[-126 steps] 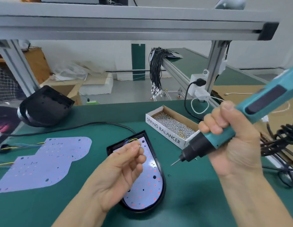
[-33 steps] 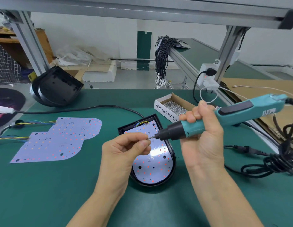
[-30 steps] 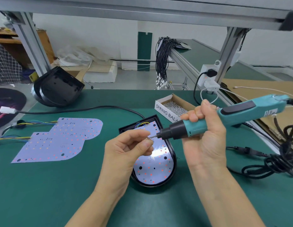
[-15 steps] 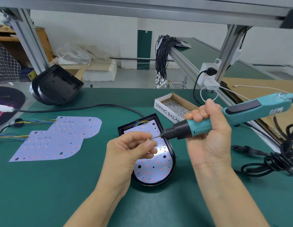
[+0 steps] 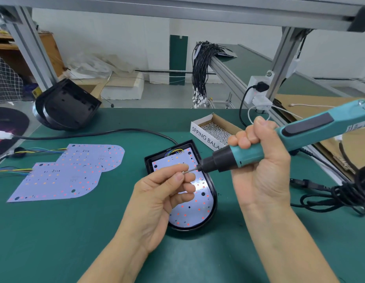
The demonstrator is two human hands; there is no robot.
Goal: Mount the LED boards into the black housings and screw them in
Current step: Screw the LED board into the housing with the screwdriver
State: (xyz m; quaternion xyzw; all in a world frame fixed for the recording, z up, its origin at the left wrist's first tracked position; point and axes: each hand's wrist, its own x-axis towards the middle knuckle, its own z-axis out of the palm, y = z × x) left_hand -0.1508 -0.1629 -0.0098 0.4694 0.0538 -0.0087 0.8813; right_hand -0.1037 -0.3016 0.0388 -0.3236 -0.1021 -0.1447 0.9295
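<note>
Black plastic forms the housing (image 5: pixel 213 201), a D-shaped shell lying flat on the green table (image 5: pixel 55 231), straight edge away from the person and rounded end toward them. Seated inside it is a pale lilac LED board (image 5: pixel 189 213) dotted with small red and amber points and a few dark holes; coloured wires (image 5: pixel 174 152) curl in at its far edge. Above the board the left hand (image 5: pixel 161 199) has thumb and forefinger pinched together on a tiny screw (image 5: pixel 184 172), the other fingers curled beneath. The screw meets the thin bit of a teal electric screwdriver (image 5: pixel 279 141), which the right hand (image 5: pixel 261 166) grips round its barrel, fingers wrapped tight, the tool slanting up to the right.

Half a second ago the bit tip sat right at the left fingertips; now a short stretch of bare bit shows between them and the black nose, and the screwdriver's rear is tipped a little higher. The housing and board lie where they did.

Left of the housing two loose LED boards (image 5: pixel 75 172) overlap on the table, their wires trailing left. Beyond the screwdriver stands an open cardboard box of screws (image 5: pixel 210 131). More black housings (image 5: pixel 65 107) are stacked at the table's far left edge, and a tangle of black cable (image 5: pixel 340 197) lies at the right.
</note>
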